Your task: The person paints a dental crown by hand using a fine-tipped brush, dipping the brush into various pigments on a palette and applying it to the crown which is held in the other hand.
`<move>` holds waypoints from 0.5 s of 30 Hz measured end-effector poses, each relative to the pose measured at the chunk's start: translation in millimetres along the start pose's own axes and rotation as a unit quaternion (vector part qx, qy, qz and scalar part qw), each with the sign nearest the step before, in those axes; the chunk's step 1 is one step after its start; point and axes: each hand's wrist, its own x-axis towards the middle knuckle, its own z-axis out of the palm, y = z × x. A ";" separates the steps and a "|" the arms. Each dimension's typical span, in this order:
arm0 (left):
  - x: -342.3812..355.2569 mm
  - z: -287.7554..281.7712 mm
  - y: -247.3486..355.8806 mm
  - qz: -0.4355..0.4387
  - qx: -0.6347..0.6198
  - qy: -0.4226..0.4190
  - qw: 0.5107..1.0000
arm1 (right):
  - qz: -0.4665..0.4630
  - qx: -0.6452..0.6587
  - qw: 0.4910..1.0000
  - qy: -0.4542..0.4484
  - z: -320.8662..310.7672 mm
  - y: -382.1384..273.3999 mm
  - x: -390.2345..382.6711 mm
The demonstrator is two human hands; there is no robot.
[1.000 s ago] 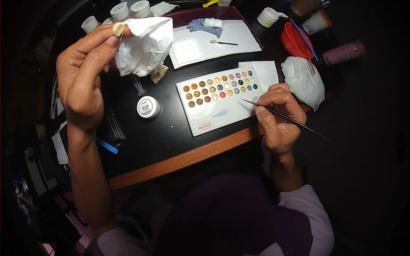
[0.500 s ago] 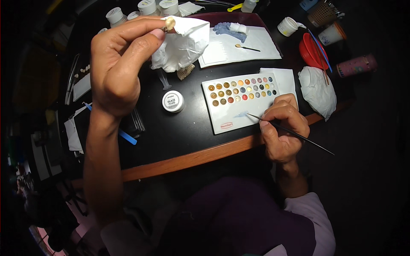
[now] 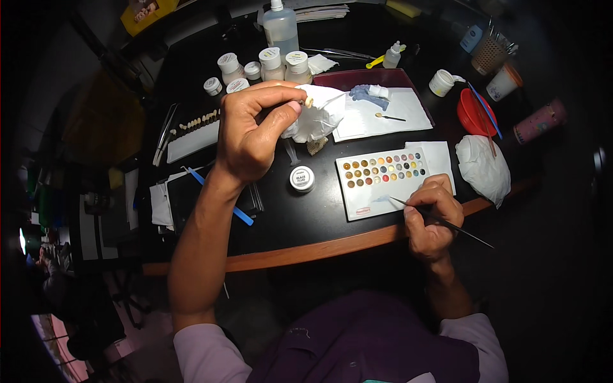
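My left hand (image 3: 252, 137) is raised over the left of the table. Thumb and index finger pinch a small cream dental crown (image 3: 309, 102); a dark bit shows at its base. Behind it is a crumpled white tissue (image 3: 322, 118); whether the hand touches it, I cannot tell. My right hand (image 3: 435, 217) grips a thin dark paintbrush (image 3: 471, 236) like a pen. Its tip points at a pale blue-grey smear (image 3: 382, 199) on the white palette (image 3: 352, 203), whose wells hold many colours. Left of the palette stands a white-lidded jar (image 3: 301, 179).
White-lidded jars (image 3: 271, 59) and a large bottle (image 3: 281, 29) stand at the back. On a white sheet (image 3: 357, 127) lie a blue-grey piece and a small stick. Rightward are a red bowl (image 3: 471, 113), a tissue bundle (image 3: 483, 167) and a pink tumbler (image 3: 539, 121). A blue-handled tool (image 3: 239, 214) lies left.
The view has tilted up and drawn back, so the table sits lower and more of its far side shows. The brush tip is now slightly right of the smear. Both hands keep their holds.
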 end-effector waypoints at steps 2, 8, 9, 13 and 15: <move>0.0 0.5 1.6 0.005 0.006 -0.005 1.000 | -0.007 -0.002 1.000 0.001 -0.5 -1.6 0.0; 0.4 0.3 5.6 0.015 0.014 -0.015 1.000 | -0.049 -0.008 0.999 -0.003 -1.6 -3.9 3.0; 0.8 0.1 6.4 0.015 0.016 -0.016 1.000 | -0.054 0.000 0.999 -0.003 -1.6 -3.7 2.7; -0.7 2.0 6.0 0.014 0.016 -0.014 1.000 | -0.051 0.024 0.998 -0.014 -3.5 -2.6 3.2; -2.1 0.1 0.4 0.026 0.041 -0.023 0.999 | -0.029 0.037 0.999 -0.019 -0.7 1.8 -0.4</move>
